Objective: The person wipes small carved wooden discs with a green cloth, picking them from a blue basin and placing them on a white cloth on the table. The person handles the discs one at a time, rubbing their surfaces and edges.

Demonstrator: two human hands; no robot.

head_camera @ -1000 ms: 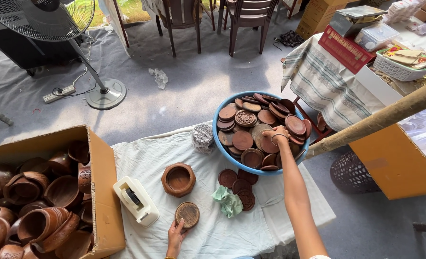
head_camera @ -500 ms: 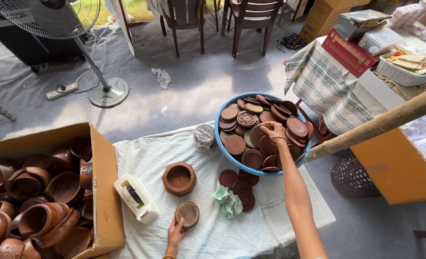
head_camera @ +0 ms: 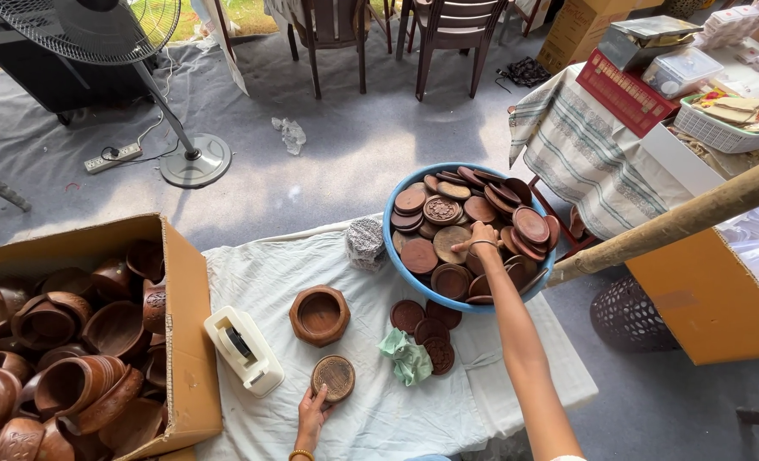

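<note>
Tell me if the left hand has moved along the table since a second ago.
Barely. The left hand stays beside the round lid, below the wooden bowl; its fingers have only crept slightly closer to the lid.

Grey carpeted floor (head_camera: 354, 162), standing fan (head_camera: 89, 26), dark wooden chairs (head_camera: 443, 30), daylight.

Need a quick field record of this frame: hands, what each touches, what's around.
left hand: flat on the white cloth, fingertips touching a round carved lid
right hand: reaching into the blue basin, on the wooden lids piled there
grip: cannot tell whether the right hand has closed on a lid
between hands: open wooden bowl, green rag, loose lids
left side: tape dispenser, cardboard box full of wooden bowls
</note>
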